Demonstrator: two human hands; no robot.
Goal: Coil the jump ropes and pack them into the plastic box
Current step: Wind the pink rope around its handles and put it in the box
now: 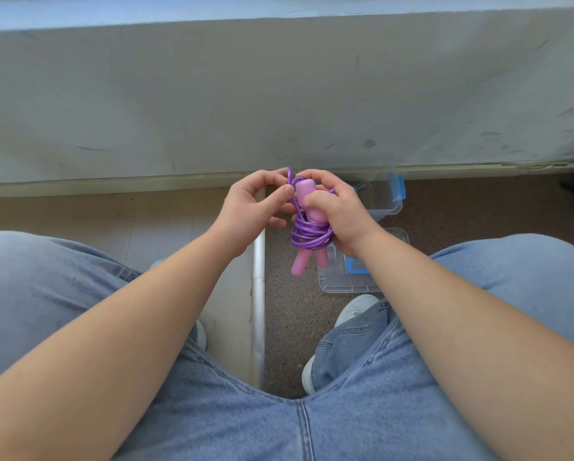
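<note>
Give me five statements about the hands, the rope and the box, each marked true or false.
1. The rope is purple and wound around pink handles. True.
2. The right hand grips the handles. True.
3. The left hand rests on a knee. False: it is raised and pinches the rope beside the handle tops.
4. The rope lies inside the box. False: both hands hold it up in front of the box, which sits on the floor.
5. The box has a blue clip. True.
</note>
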